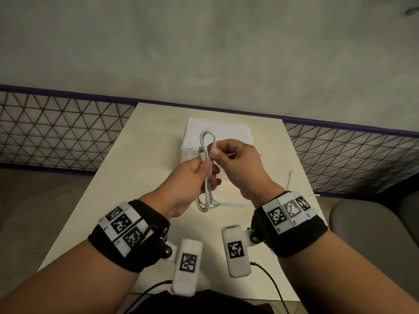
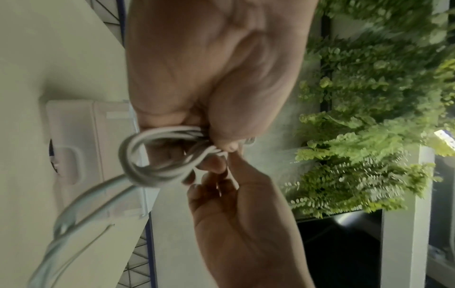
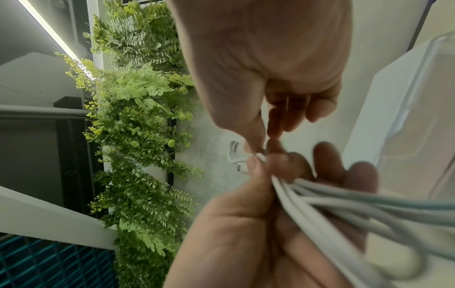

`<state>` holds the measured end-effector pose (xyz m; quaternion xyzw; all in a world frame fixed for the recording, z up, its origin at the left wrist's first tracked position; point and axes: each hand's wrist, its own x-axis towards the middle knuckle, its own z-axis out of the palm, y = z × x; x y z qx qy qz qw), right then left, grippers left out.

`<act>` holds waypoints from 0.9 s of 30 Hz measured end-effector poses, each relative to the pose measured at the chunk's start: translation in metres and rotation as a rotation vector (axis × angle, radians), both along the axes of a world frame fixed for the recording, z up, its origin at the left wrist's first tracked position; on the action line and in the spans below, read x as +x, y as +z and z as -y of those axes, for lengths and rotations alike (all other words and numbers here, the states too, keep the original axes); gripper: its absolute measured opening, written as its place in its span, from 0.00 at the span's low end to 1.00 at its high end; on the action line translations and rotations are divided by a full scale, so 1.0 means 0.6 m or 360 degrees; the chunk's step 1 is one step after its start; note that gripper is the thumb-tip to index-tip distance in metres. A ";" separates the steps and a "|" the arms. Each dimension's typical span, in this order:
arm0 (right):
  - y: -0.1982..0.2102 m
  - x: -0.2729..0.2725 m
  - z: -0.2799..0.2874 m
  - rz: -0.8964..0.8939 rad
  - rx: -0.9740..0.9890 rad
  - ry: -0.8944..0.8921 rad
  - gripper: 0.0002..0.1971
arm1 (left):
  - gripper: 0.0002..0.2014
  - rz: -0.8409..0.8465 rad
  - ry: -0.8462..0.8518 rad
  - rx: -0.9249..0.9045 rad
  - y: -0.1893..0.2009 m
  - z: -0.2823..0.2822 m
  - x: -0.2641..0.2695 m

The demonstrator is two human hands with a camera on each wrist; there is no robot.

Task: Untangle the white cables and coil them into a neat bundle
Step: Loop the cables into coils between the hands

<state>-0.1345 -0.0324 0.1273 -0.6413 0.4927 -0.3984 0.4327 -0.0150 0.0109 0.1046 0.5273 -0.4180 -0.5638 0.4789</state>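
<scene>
Nearest the camera, at the bottom of the head view, both wrists carry black bands with coded markers and white camera pods.

Above them, at centre frame, the left hand (image 1: 192, 177) is clenched around the middle of the white cable coil (image 1: 206, 168), thumb pressed over the strands; judged, this fixes the loops so they cannot slip while the end is dressed. A connector (image 1: 200, 152) protrudes just above that thumb. One loop rises above the fist, another hangs below it, and a loose tail (image 1: 229, 205) runs right toward the right wrist, so coiling appears well advanced but not finished.

The right hand (image 1: 235, 159) meets the coil from the right, thumb and forefinger pinching a strand beside the left thumb, remaining fingers curled; the left wrist view confirms fingertip contact at that point. Likely purpose: guiding the next turn.

Beyond the hands, a clear lidded box (image 1: 217, 137) sits on the cream table (image 1: 108, 177). A mesh railing (image 1: 56, 130) and grey wall close the upper frame.
</scene>
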 end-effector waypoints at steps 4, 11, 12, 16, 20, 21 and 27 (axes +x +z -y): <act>-0.020 0.001 -0.016 0.0272 0.0313 0.0259 0.16 | 0.14 -0.0445 0.0117 0.0081 0.017 0.004 0.005; -0.039 -0.024 -0.029 -0.0116 0.0298 0.0693 0.20 | 0.11 -0.0817 0.0196 0.0093 0.037 0.015 0.035; -0.035 -0.029 -0.026 -0.0224 0.0286 0.0717 0.19 | 0.12 -0.0825 0.0186 0.0100 0.036 0.015 0.034; -0.013 -0.048 -0.013 -0.0742 0.0065 0.0827 0.15 | 0.16 -0.0763 0.0155 0.0095 0.033 0.014 0.035; -0.004 -0.059 -0.003 -0.0693 -0.0084 0.0638 0.13 | 0.13 -0.0736 0.0204 0.0077 0.034 0.015 0.036; -0.002 -0.061 -0.003 -0.0670 -0.0065 0.0640 0.12 | 0.13 -0.0744 0.0243 0.0073 0.035 0.016 0.036; -0.014 -0.052 -0.018 -0.0938 0.0089 0.0803 0.15 | 0.14 -0.1108 0.0550 0.0019 0.039 0.036 0.052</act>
